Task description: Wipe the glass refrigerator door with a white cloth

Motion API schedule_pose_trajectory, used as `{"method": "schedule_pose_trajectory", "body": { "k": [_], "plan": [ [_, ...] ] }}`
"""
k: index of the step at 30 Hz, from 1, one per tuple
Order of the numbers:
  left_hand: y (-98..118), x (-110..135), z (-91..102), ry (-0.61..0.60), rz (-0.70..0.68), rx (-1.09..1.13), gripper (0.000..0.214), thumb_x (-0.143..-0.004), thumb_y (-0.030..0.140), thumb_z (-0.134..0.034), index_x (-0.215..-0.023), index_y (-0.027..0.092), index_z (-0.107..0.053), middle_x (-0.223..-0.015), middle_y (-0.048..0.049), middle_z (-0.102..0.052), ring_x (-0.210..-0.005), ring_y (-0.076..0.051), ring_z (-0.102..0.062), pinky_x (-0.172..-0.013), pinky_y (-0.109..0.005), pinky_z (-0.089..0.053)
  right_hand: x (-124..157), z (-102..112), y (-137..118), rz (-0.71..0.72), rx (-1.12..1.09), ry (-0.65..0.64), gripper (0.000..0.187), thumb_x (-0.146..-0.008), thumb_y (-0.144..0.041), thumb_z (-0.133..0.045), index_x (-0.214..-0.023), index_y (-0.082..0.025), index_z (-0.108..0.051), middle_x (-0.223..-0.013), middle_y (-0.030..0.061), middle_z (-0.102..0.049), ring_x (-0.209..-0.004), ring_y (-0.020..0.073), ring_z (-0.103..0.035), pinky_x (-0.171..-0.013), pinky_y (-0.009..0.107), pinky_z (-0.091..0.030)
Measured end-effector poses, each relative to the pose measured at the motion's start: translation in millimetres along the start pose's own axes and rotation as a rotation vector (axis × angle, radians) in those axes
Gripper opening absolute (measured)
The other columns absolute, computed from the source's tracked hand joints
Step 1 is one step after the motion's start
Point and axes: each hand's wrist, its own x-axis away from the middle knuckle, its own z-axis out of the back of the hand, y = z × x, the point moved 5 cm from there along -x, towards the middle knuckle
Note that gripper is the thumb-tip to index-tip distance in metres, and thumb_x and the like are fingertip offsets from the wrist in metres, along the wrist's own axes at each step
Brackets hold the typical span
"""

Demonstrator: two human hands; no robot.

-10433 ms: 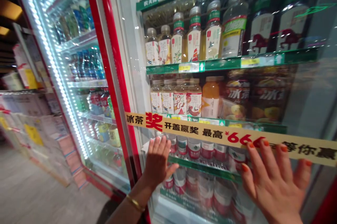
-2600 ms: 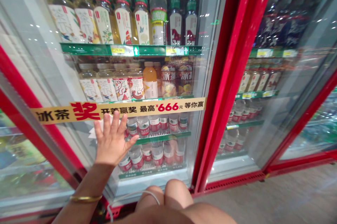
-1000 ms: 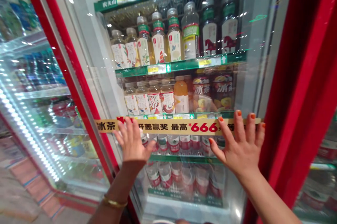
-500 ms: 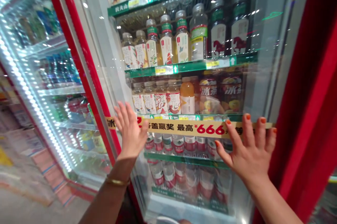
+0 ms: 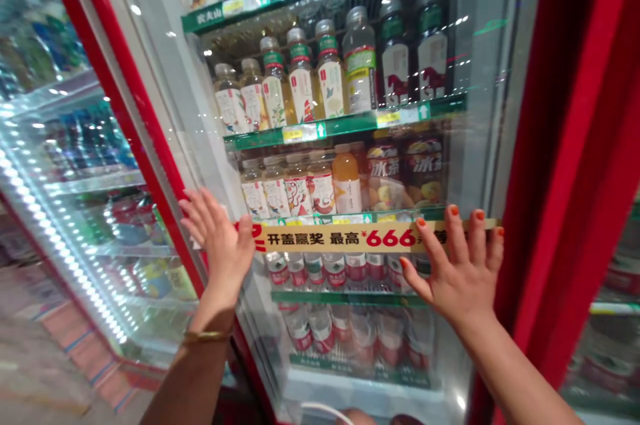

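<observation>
My left hand [image 5: 219, 238] is open, fingers spread, pressed near the red frame [image 5: 133, 105] of a glass fridge door [image 5: 320, 338]. It covers the left end of a yellow printed banner strip [image 5: 365, 237] stuck across the glass. My right hand [image 5: 455, 265] is also open, flat on the glass, and its fingertips lie over the strip's right end. Behind the glass, water bottles with red labels [image 5: 315, 270] stand just below the strip. A gold bangle [image 5: 205, 336] circles my left wrist.
Above the strip, bottled teas [image 5: 300, 82] and juices stand on green-edged shelves [image 5: 325, 128]. To the left is a lit fridge door with LED strips [image 5: 65, 265], and to the right a thick red door post [image 5: 565, 145]. A tiled floor [image 5: 45, 358] shows at lower left.
My left hand has slid left toward the red frame and now hides the strip's left end. The right hand stays on the glass, and the view has shifted slightly.
</observation>
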Motion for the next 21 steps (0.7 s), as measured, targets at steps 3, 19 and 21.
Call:
{"method": "schedule_pose_trajectory", "body": {
  "k": [3,19,21],
  "plan": [
    [45,35,-20.9,-0.036,-0.264,-0.025,0.110,-0.100,0.091,-0.028,-0.181,0.024,0.004,-0.191,-0.0138,0.004,-0.177,-0.034,0.015,-0.142,-0.068,0.007,1,1,2,-0.005,0.001,-0.016,0.093,-0.101,-0.060,-0.068,-0.180,-0.036,-0.025,-0.190,0.0075,-0.018,-0.175,0.0446,-0.019,-0.137,0.075,-0.022],
    [55,178,-62.4,-0.151,-0.461,-0.092,0.113,-0.096,0.080,-0.053,-0.182,0.026,-0.005,-0.190,-0.0073,-0.011,-0.177,-0.038,0.002,-0.147,-0.062,0.006,5,-1,4,-0.003,0.005,-0.050,0.097,-0.097,-0.059,-0.073,-0.179,-0.038,-0.027,-0.188,0.0106,-0.024,-0.171,0.0507,-0.027,-0.134,0.076,-0.028],
    [45,204,-62.6,-0.152,-0.555,-0.113,0.113,-0.093,0.076,-0.062,-0.182,0.032,-0.007,-0.189,-0.0041,-0.019,-0.177,-0.034,0.002,-0.147,-0.061,0.002,6,-2,4,-0.012,0.007,-0.045,0.097,-0.096,-0.059,-0.073,-0.179,-0.039,-0.027,-0.188,0.0098,-0.026,-0.170,0.0505,-0.029,-0.134,0.076,-0.028]
  ]
}}
